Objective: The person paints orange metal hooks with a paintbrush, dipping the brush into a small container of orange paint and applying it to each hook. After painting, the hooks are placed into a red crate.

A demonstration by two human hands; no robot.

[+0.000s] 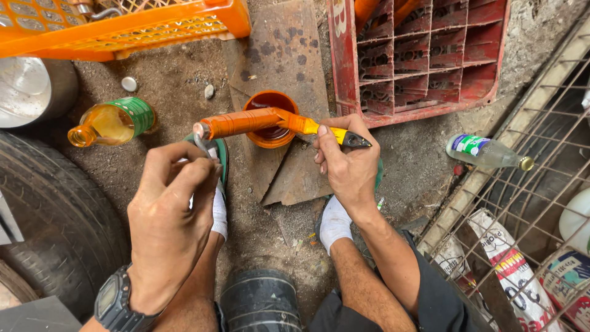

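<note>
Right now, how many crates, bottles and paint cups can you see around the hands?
Crates: 2, an orange crate and a red crate
Bottles: 2, an amber bottle and a clear bottle
Paint cups: 1, an orange cup
Total: 5

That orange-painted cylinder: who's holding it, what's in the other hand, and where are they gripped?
The left hand pinches the orange-painted cylinder by its metal end. The right hand grips a yellow-handled paintbrush around its handle.
</note>
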